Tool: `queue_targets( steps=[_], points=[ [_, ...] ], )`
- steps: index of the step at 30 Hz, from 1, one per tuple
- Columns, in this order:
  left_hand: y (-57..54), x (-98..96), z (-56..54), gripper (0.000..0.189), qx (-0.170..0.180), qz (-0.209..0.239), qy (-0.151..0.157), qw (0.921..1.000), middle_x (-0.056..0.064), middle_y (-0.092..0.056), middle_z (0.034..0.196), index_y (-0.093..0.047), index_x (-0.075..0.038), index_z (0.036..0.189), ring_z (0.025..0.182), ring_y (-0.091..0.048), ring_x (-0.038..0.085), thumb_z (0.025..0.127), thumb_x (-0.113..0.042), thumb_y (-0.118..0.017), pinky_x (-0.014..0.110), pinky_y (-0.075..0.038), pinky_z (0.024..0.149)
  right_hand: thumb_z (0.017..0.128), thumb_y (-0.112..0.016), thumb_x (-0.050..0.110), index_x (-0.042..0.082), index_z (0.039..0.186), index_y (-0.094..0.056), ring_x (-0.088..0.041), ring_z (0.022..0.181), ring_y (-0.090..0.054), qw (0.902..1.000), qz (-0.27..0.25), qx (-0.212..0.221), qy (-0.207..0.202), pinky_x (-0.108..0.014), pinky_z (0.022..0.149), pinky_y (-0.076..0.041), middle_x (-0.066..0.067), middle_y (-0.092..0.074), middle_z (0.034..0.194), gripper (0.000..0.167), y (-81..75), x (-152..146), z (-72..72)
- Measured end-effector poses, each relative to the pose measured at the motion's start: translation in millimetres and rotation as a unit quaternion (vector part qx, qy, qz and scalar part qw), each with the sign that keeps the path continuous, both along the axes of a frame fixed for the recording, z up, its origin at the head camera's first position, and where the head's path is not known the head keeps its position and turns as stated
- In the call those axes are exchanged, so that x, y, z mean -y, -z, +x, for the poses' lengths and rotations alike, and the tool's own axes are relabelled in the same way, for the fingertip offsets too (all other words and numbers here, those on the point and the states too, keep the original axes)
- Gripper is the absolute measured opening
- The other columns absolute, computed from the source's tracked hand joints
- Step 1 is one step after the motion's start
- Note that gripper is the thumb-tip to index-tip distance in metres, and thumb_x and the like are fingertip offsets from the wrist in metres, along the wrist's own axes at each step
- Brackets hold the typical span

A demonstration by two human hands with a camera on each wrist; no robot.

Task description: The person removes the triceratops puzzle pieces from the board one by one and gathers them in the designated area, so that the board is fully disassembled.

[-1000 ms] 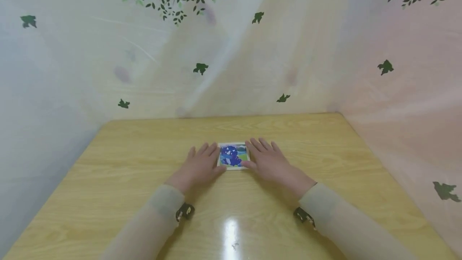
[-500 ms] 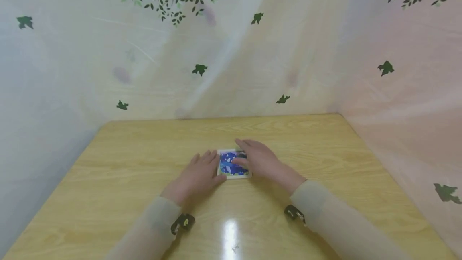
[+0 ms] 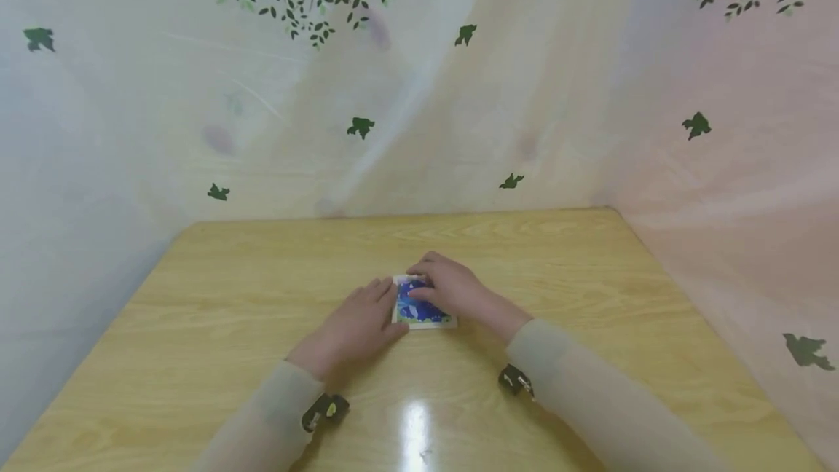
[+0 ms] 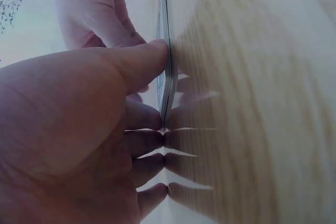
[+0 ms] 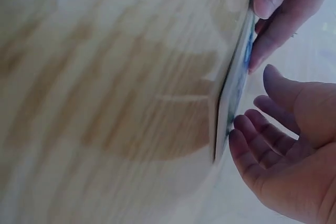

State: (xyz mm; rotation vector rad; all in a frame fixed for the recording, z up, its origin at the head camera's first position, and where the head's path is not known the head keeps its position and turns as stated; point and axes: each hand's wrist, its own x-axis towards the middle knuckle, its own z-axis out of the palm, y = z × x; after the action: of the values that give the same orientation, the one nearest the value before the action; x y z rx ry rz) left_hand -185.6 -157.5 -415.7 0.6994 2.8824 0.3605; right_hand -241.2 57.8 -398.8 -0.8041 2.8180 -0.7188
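Observation:
A small flat picture board (image 3: 424, 313) with a white border and a mostly blue picture lies on the wooden table. My left hand (image 3: 359, 323) rests along its left side, the thumb at the near left corner and the other fingertips down on the table in the left wrist view. Over the board's right half reaches my right hand (image 3: 452, 287), hiding part of the picture. Seen from the right wrist, its loosely bent fingers (image 5: 257, 142) come right at the board's face, with the thumb (image 5: 281, 87) apart from them. The board's edge (image 4: 169, 72) looks thin and layered.
The pale wooden table (image 3: 229, 297) extends around the hands to a back edge. Behind it hangs a light curtain (image 3: 419, 151) printed with leaves and birds. Wrist cameras (image 3: 325, 411) sit under both sleeves. A bright reflection shows on the near tabletop.
My right hand has left the board's right edge and moved left over the picture, its fingers bending. The board appears slightly lower in view; my left hand stays along its left side.

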Motion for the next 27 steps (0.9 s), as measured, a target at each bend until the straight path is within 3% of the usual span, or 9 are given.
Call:
queue_targets(
  steps=[5,19,27],
  points=[
    [-2.6,0.3,1.6,0.077,0.000,-0.002,0.008,1.0000,0.028,-0.027,0.177,-0.035,0.007,0.168,0.164,-0.025,0.046,0.115,-0.043,-0.059,0.060,-0.022,0.134,0.108,-0.076,0.026,0.010,0.142,-0.074,-0.022,0.118,-0.067,1.0000,0.009,0.003,0.003,-0.043,0.108,-0.058,-0.006,-0.068,0.129,0.038,1.1,5.1,-1.0],
    [-4.0,3.8,1.4,0.079,-0.001,0.006,0.012,0.9999,0.027,-0.026,0.177,-0.033,0.006,0.169,0.164,-0.025,0.045,0.115,-0.046,-0.058,0.059,-0.021,0.134,0.105,-0.079,0.022,0.012,0.140,-0.077,-0.023,0.115,-0.065,0.9987,0.047,-0.020,0.004,-0.041,0.104,-0.059,-0.007,-0.068,0.127,0.036,7.0,13.0,-5.4],
    [-1.7,4.1,-1.8,0.079,-0.007,0.001,0.018,0.9998,0.027,-0.029,0.176,-0.035,0.006,0.168,0.164,-0.027,0.045,0.114,-0.046,-0.059,0.058,-0.022,0.134,0.103,-0.081,0.015,0.009,0.129,-0.081,-0.025,0.115,-0.070,0.9985,0.011,0.021,0.049,-0.045,0.109,-0.058,-0.007,-0.074,0.122,0.027,4.5,20.2,-11.9]
  ],
)
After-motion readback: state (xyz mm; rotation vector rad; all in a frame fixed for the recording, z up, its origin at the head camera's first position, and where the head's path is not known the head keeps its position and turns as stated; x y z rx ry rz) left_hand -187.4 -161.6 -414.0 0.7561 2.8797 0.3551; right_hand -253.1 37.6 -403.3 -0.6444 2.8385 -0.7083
